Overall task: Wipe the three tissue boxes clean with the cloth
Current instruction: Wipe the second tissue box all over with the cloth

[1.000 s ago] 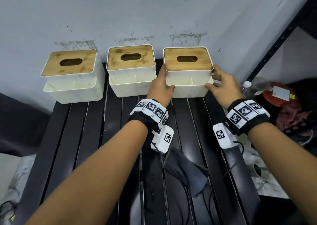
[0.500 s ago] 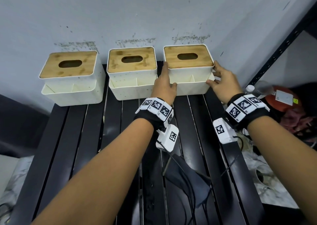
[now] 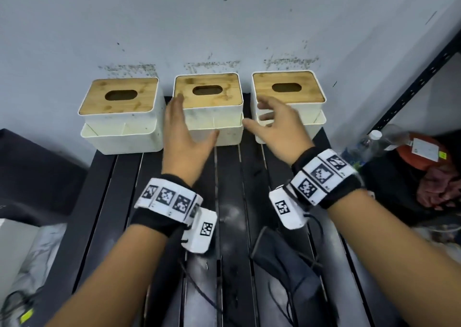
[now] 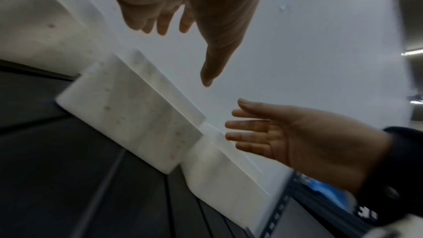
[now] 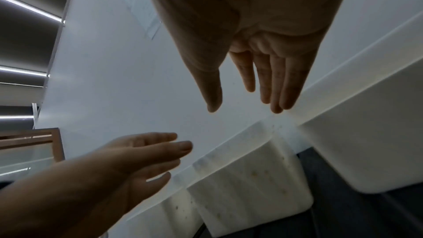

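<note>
- Bamboo-lidded tissue boxes, left (image 3: 122, 117), middle (image 3: 209, 107) and right (image 3: 287, 97), line the far wall.
- My left hand (image 3: 184, 137) and right hand (image 3: 279, 127), both spread and empty, flank the middle box, probably to grasp it.
- Dark cloth (image 3: 287, 264) lies near me on the surface (image 3: 229, 177), unused.

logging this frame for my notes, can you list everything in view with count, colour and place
tissue boxes: three, white with wooden slotted lids, in a row against the wall at the back of the table
cloth: one, dark grey, crumpled on the table near the front, between the forearms
table: one, black slats
plastic bottle: one, clear with white cap, lying right of the table
red-orange item with a label: one, far right, unclear what it is
wall: grey, scuffed above the boxes
hands: left and right, both open, either side of the middle box, holding nothing
</note>
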